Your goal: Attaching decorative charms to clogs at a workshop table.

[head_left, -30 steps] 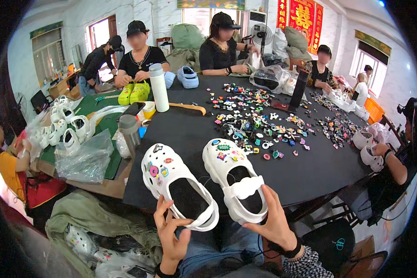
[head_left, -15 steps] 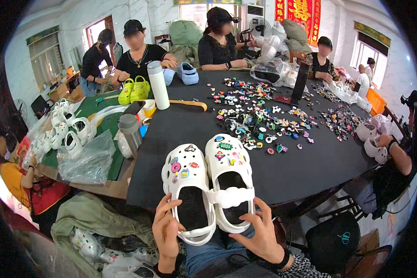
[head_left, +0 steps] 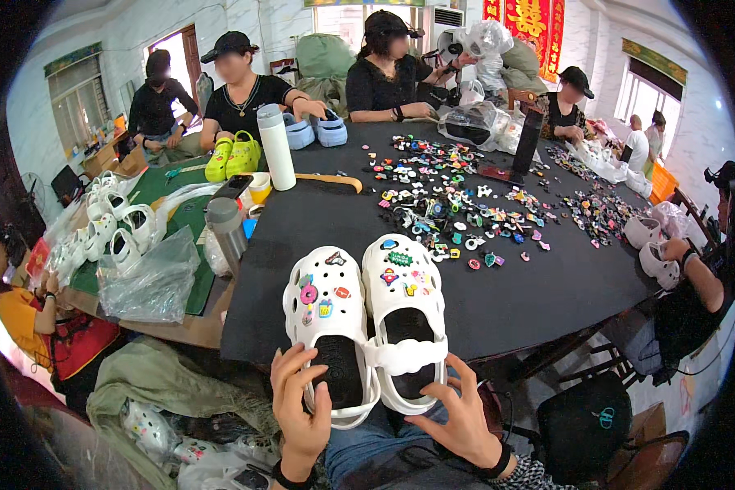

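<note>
With our left hand (head_left: 300, 415) grasping the left white clog (head_left: 325, 298) near its heel and our right hand (head_left: 465, 420) the right white clog (head_left: 403, 282) likewise, both at the near edge of the counter (head_left: 318, 216), we would do best holding lightly, toes level and heels uncrushed.

I count two white clogs (head_left: 325, 306) over the near edge of the black table (head_left: 302, 220). Along its far edge, I register two light-blue clogs (head_left: 332, 131). Toward its far left corner, I register two lime-green clogs (head_left: 243, 156), one white bottle (head_left: 278, 151) and one wooden stick (head_left: 327, 180); at its left edge, one grey flask (head_left: 227, 227). Loose charms (head_left: 434, 214): too many to count remotely.
</note>
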`<state>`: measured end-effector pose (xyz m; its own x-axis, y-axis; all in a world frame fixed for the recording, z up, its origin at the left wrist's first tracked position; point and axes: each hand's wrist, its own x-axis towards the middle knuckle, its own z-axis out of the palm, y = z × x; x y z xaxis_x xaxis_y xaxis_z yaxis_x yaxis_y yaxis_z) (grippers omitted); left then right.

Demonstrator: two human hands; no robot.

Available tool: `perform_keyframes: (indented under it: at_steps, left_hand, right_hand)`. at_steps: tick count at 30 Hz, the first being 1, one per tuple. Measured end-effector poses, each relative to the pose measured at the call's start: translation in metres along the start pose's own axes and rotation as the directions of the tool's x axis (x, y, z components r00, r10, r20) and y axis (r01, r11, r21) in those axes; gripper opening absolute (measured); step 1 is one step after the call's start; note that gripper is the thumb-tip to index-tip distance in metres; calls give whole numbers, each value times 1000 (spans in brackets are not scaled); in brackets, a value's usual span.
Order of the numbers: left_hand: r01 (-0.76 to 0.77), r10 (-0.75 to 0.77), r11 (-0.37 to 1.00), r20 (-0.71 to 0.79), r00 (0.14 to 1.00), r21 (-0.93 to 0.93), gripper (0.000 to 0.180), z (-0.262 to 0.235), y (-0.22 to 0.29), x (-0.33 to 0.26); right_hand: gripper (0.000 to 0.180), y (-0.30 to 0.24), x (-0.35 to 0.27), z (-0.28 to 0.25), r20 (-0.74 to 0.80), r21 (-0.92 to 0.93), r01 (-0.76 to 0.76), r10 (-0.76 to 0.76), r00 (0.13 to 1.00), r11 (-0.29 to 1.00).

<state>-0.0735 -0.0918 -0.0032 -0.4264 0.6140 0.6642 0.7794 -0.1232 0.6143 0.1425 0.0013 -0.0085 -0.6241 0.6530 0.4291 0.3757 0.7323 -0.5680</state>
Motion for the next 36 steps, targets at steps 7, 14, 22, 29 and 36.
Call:
perform_keyframes:
  at_steps: [7,14,22,29,36]
  left_hand:
    - [-59,59,998,34,998,-20,49,14,20,11]
    - [-218,193,965,169,967,146,54,16,22,22]
    - [-317,289,942,220,932,106,29,20,25,31]
    - [-301,284,948,157,946,99,23,24,21,26]
    - [-285,271,953,131,954,103,20,26,25,26]
  right_hand:
    - [46,-1,0,-3,-18,-19,46,-46,999,999]
    - [38,-2,-2,-12,61,-84,25,-19,998,996]
    - [37,-3,0,-13,77,-74,11,-6,997,997]
    - [49,16,-2,-26,8,143,9,-11,1000,990]
    - [19,4,35,-62,-51,185,99,-91,994,978]
